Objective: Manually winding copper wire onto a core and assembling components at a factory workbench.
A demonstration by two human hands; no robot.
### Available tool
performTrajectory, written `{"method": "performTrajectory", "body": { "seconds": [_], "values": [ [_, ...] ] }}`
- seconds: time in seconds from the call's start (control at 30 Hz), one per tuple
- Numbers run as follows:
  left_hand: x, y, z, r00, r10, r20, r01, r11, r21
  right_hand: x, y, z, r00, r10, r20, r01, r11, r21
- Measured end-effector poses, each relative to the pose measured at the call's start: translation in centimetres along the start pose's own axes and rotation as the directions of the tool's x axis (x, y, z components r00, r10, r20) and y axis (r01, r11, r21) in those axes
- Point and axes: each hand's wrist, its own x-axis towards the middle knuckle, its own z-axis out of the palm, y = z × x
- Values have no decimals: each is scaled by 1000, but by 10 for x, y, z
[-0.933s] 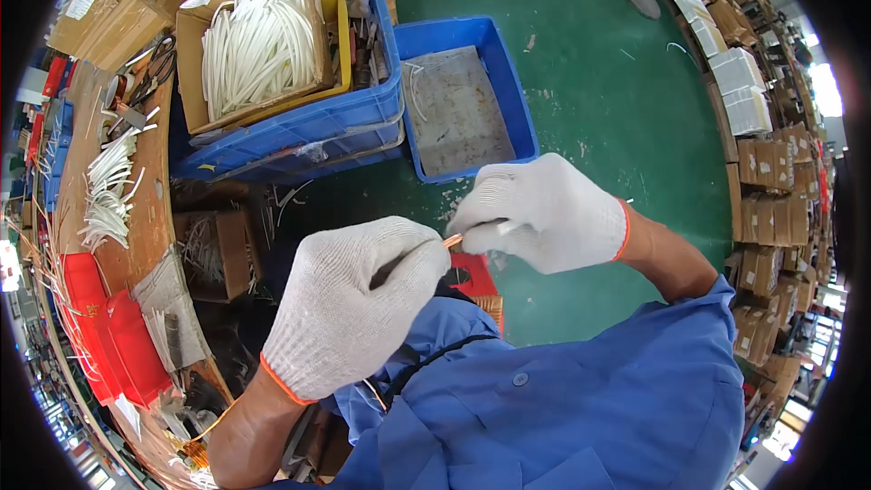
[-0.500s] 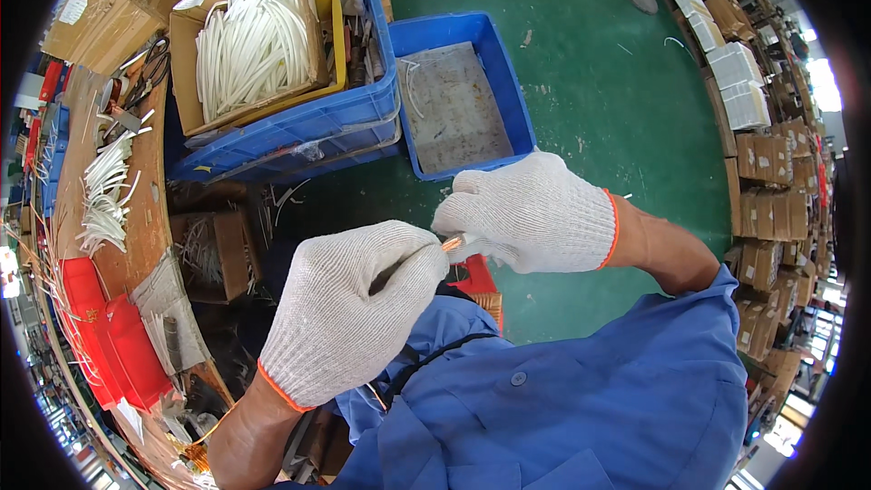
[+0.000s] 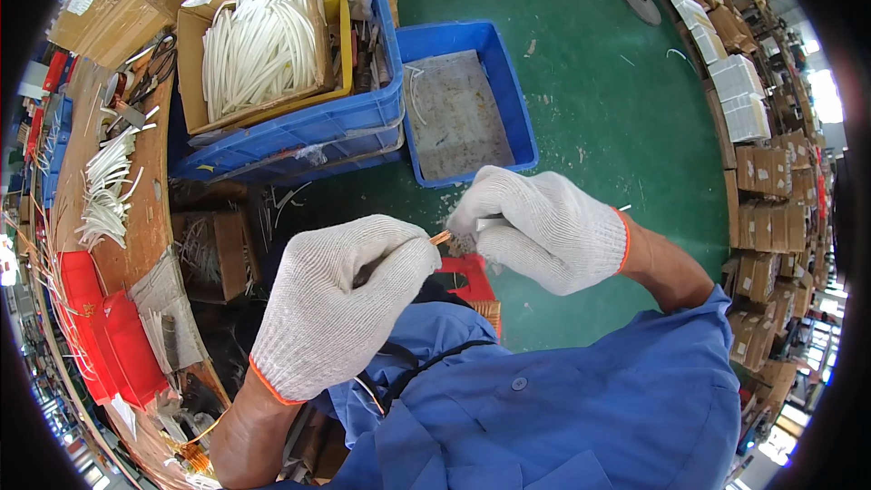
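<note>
Both my hands wear white knit gloves with orange cuffs and meet in front of my body. My left hand (image 3: 340, 304) is closed in a pinch on a copper wire (image 3: 441, 238), whose bare, orange-brown end sticks out past the thumb and forefinger. Just to the right, my right hand (image 3: 552, 231) pinches a short white tube (image 3: 491, 223) between thumb and fingers; only a small bit of it shows. A narrow gap lies between the wire end and the right glove. The rest of the wire is mostly hidden by my left hand.
A cardboard box of white tubes (image 3: 259, 45) sits on stacked blue crates (image 3: 299, 132). Beside them a blue bin (image 3: 531, 141) stands on the green floor. At left, a wooden bench (image 3: 150, 177) carries cut white tubes (image 3: 109, 186) and a red container (image 3: 127, 345). Cartons (image 3: 767, 172) line the right side.
My right hand has moved slightly right and down, away from the left fingertips. The wire end and the white tube now show more clearly. My left hand has barely shifted.
</note>
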Motion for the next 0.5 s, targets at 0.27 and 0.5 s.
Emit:
{"method": "performTrajectory", "body": {
  "seconds": [0.27, 0.5],
  "values": [
    [-1, 9, -5, 1000, 10, -8, -10, 999, 31, 1, 5, 9, 987, -69, -147, 38, 978, -207],
    [0, 12, -4, 1000, -12, -2, 12, 1000, 13, 1, -1, 17, 980, -97, -172, -22, 811, -585]
  ]
}}
